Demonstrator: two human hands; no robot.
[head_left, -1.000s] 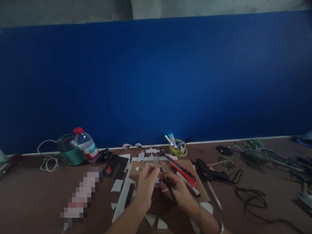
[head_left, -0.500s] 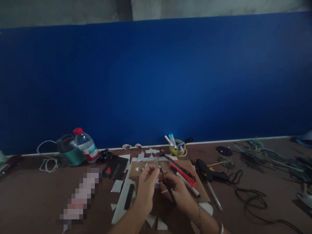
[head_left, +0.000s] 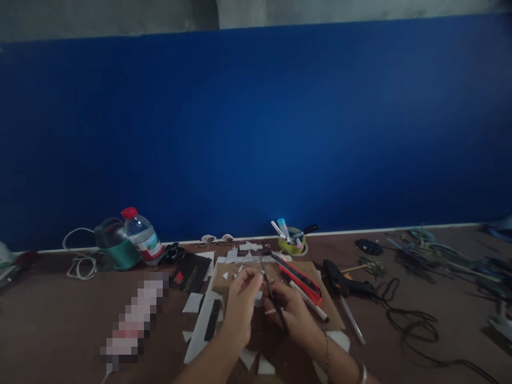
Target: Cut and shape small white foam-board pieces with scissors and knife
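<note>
My right hand (head_left: 294,312) is closed around black tweezers (head_left: 276,306), whose thin tips point up and away from me. A short pale stick (head_left: 274,311) also pokes out from between its fingers. Thumb and fingers of my left hand (head_left: 244,298) are pinched together right beside the tweezer tips. A tiny whitish bit shows at that pinch, too small to name. Beneath both hands lies a brown cardboard sheet (head_left: 334,314) with small white scraps (head_left: 225,276) on it. To the right of my right hand rest a red utility knife (head_left: 306,285) and a white marker (head_left: 310,301).
A black glue gun (head_left: 348,282) with its cord lies at right, near a clear glue stick (head_left: 352,320). A green pen cup (head_left: 291,245) stands by the blue partition (head_left: 256,133). At left are a water bottle (head_left: 144,240), a teal container (head_left: 120,256) and a black card (head_left: 192,272).
Both hands stay almost in place, with the tweezers still by the left fingertips. The whole view shifts slightly.
</note>
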